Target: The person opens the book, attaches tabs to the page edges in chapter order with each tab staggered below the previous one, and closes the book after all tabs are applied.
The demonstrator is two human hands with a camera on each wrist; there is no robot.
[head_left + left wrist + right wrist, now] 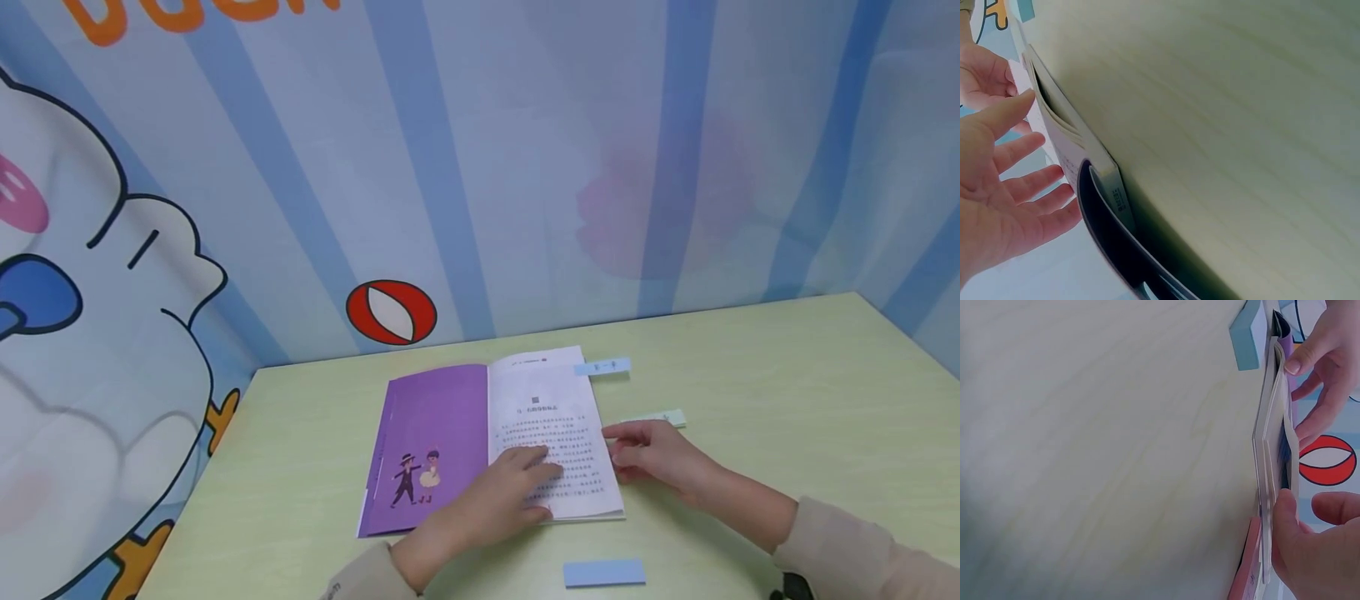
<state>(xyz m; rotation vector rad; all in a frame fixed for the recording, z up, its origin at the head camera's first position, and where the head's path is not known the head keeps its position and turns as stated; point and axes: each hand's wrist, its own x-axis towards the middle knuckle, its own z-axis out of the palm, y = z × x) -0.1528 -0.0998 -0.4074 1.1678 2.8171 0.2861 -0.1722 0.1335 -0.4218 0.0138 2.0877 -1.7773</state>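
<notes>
An open book (555, 392) lies on the table, with a purple inside cover (442, 417) on its left and a printed white page on its right. My left hand (495, 496) rests with spread fingers on the printed page. At the page's outer edge, my right hand (663, 458) holds the leaf with bent fingers. In the right wrist view, the upper leaf (1294, 450) bulges up between both hands, over a dark gap. A blue tab (611, 367) with writing sticks out at the page's upper right. A pale green tab (663, 418) shows just behind my right hand.
A light blue sticky note pad (603, 572) lies on the table (825, 400) in front of the book. A pink edge (1245, 565) shows beside the book in the right wrist view. Behind the table hangs a printed cartoon backdrop (525, 167). A dark object (795, 585) sits below my right sleeve.
</notes>
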